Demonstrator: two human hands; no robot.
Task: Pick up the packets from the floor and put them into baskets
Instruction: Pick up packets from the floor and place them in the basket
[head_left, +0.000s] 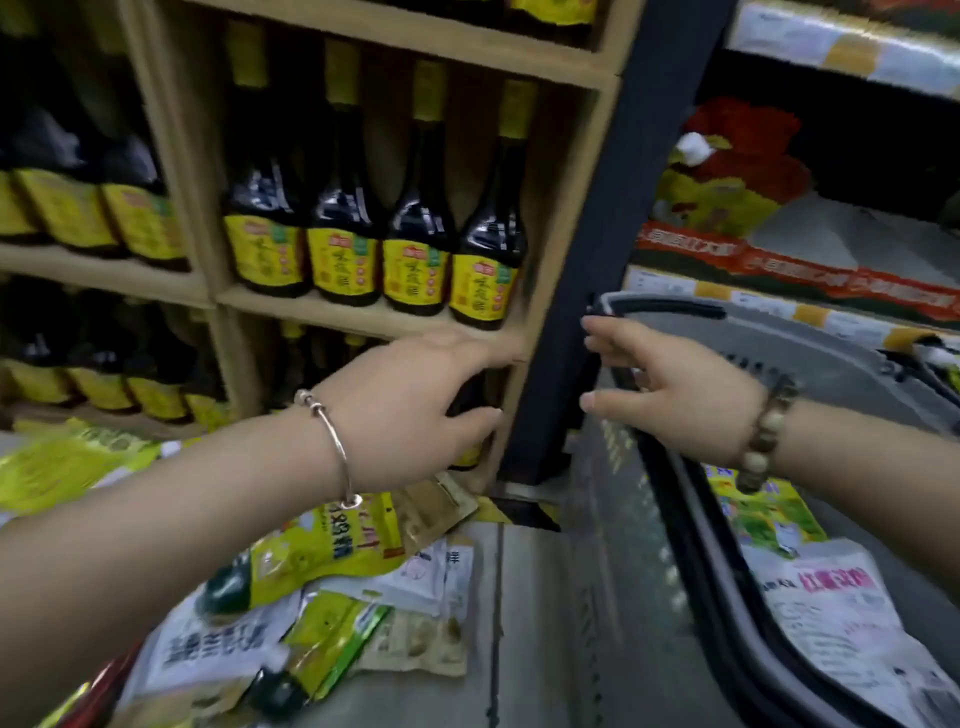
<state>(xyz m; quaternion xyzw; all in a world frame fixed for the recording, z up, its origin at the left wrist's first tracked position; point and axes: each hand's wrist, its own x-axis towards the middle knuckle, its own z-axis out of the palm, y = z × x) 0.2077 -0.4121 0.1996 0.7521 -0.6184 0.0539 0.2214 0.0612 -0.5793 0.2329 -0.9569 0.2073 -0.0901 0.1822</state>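
Several packets (332, 551) lie in a heap on the floor at the lower left, yellow-green, white and tan ones overlapping. A grey basket (691, 499) with a black rim stands at the right, holding a white packet with red print (836, 608) and a yellow-green packet (758, 514). My left hand (415, 410) hovers above the heap near the lower shelf, fingers apart, holding nothing. My right hand (670, 395) is spread wide over the basket's near rim, also with nothing in it.
A wooden shelf (363, 317) with dark bottles bearing yellow labels (415, 270) fills the back left. A dark post (587, 291) separates it from a shelf with red and yellow packs (727, 176) at the right. Grey floor (540, 623) lies between heap and basket.
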